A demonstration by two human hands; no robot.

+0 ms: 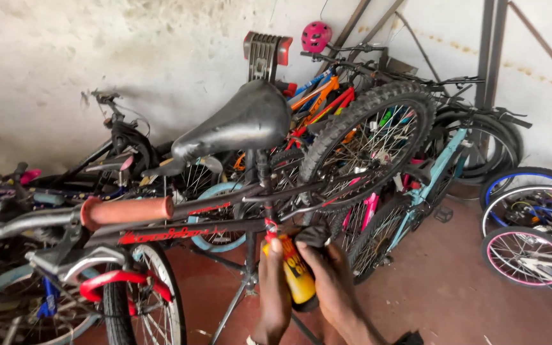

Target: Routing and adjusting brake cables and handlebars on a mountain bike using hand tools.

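Observation:
My left hand [272, 295] and my right hand [335, 287] are both wrapped around a yellow spray can [299, 278], held upright just below the seat tube of a bicycle. The can's red nozzle sits close to the black and red frame [180, 233]. A dark cloth [314, 235] is bunched above my right hand's fingers. The bicycle has a black saddle [237, 124], an orange-red handlebar grip [129, 209] at the left, and a knobbly-tyred wheel [372, 137] raised behind the saddle.
Several bicycles lean against the stained white wall [161, 51], left and behind. A pink helmet [316, 35] hangs at the top. Loose small wheels [531, 214] stand at the right. The floor [442, 281] is dark red. A stand's metal legs [234, 306] spread below the frame.

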